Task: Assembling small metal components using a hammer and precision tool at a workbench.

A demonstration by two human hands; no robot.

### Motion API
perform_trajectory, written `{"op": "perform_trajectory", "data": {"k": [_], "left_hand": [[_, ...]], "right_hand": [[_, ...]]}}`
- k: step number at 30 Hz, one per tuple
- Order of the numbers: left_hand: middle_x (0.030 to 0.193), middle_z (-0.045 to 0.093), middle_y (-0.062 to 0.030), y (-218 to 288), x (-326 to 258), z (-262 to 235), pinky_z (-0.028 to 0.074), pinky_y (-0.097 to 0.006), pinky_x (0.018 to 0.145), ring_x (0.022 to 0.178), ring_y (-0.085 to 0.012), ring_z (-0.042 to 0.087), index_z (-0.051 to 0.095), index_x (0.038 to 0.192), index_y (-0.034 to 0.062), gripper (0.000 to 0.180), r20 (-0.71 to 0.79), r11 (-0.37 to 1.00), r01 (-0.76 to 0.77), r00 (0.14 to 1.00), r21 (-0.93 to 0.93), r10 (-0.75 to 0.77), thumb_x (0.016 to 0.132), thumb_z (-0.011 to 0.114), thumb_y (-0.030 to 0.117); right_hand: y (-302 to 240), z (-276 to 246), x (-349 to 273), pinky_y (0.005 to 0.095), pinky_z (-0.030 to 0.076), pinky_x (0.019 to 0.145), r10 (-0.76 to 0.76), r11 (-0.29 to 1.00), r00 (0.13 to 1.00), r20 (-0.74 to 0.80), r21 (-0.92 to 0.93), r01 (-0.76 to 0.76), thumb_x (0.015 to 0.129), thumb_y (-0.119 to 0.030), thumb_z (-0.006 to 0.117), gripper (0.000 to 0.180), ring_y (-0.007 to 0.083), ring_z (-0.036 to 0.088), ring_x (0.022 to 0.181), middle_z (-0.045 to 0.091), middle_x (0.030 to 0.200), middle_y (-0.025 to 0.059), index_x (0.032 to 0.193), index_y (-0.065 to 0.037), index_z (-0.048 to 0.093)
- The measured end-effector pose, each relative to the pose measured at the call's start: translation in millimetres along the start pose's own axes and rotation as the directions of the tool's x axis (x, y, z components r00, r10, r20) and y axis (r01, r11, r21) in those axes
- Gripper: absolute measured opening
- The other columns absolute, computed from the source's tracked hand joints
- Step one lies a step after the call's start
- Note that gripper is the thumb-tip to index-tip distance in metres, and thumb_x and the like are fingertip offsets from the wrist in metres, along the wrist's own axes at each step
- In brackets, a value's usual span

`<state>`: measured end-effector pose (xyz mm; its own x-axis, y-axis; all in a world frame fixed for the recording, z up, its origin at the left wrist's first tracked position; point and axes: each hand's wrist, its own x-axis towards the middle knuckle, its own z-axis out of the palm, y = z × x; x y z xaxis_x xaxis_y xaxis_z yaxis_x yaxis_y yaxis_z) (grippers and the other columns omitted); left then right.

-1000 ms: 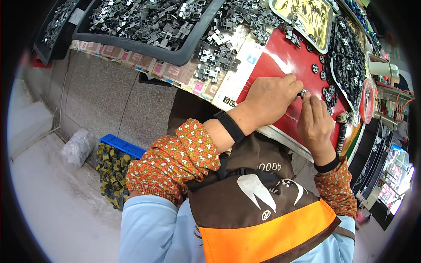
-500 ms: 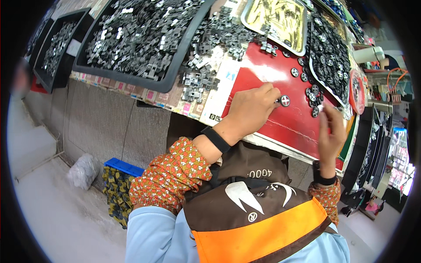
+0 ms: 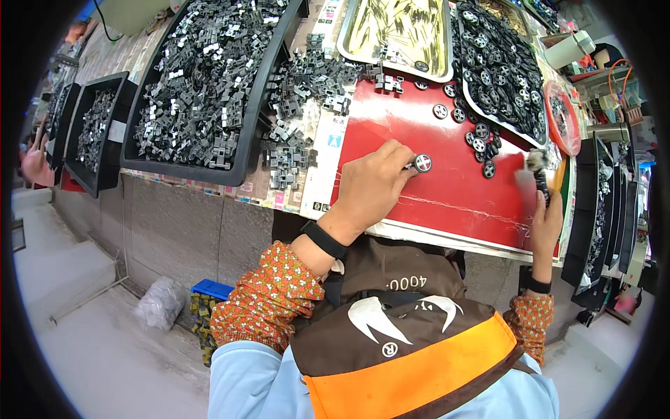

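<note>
Red mat [image 3: 447, 188]: flat work surface on the bench, taken here as the landmark. Left hand [image 3: 373, 185]: resting on the mat's left half, fingers curled, fingertips pinching a small black wheel [image 3: 422, 163] with a pale spoked hub, held against the mat near its middle. Right hand [image 3: 544, 220]: at the mat's right edge, closed around a dark-handled tool [image 3: 539, 174], upright, its top blurred. Loose wheels [image 3: 481, 140]: scattered on the mat's upper right. Black tray of grey metal parts [image 3: 202, 91]: left of the mat. Pale tray of thin pins [image 3: 398, 35]: beyond the mat's far edge.
</note>
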<state>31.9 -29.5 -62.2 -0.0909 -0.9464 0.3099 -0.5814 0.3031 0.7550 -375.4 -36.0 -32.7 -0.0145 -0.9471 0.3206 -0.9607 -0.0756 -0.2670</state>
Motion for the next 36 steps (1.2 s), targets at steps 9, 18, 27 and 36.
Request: {"op": "perform_trajectory", "data": {"k": [9, 18, 27, 36], "left_hand": [[0.094, 0.067, -0.0066, 2.9, 2.2, -1.5, 0.053, -0.038, 0.063, 0.077, -0.0288, 0.070, 0.068, 0.101, 0.0087, 0.014, 0.011, 1.000, 0.002, 1.000, 0.014, -0.002, 0.089, 0.076, 0.011], [0.094, 0.067, -0.0077, 4.4, 3.4, -0.4, 0.053, -0.040, 0.064, 0.078, -0.0305, 0.070, 0.068, 0.101, 0.0084, 0.015, 0.004, 0.999, -0.017, 1.000, 0.028, 0.017, 0.089, 0.076, 0.010], [0.094, 0.067, -0.0075, 3.7, 2.0, -2.0, 0.053, -0.039, 0.063, 0.077, -0.0300, 0.070, 0.068, 0.102, 0.0088, 0.015, 0.023, 1.000, 0.008, 1.000, 0.024, -0.008, 0.089, 0.077, 0.009], [0.095, 0.067, -0.0078, 4.1, 3.5, 0.3, 0.053, -0.039, 0.063, 0.078, -0.0303, 0.070, 0.067, 0.101, 0.0084, 0.016, -0.002, 0.999, -0.021, 1.000, 0.037, 0.022, 0.089, 0.077, 0.009]], "right_hand": [[-138.8, -33.0, 8.5, 0.0320, 0.055, 0.097, -0.298, 0.843, 0.934, 0.197, 0.514, 0.161, 0.101, 0.003, 0.062, 0.051, 0.0228, 0.073, 0.114, 0.070, 0.134, 0.0220, 0.151, 0.003, 0.054], [-166.0, 0.8, 15.4, 0.0442, 0.051, 0.062, -0.511, 0.789, 0.848, 0.140, 0.466, 0.399, 0.091, 0.000, 0.074, 0.062, 0.0350, 0.062, 0.068, 0.059, 0.083, 0.0156, 0.150, -0.011, 0.059], [-153.1, -22.0, 31.8, 0.0288, 0.056, 0.083, -0.399, 0.783, 0.915, -0.055, 0.499, 0.371, 0.104, 0.002, 0.062, 0.048, 0.0152, 0.068, 0.093, 0.074, 0.116, 0.0125, 0.151, 0.004, 0.054], [-166.5, 6.3, 10.8, 0.0444, 0.052, 0.064, -0.472, 0.834, 0.857, 0.205, 0.418, 0.360, 0.090, 0.000, 0.075, 0.062, 0.0339, 0.064, 0.071, 0.062, 0.088, 0.0154, 0.149, -0.011, 0.061]]}}
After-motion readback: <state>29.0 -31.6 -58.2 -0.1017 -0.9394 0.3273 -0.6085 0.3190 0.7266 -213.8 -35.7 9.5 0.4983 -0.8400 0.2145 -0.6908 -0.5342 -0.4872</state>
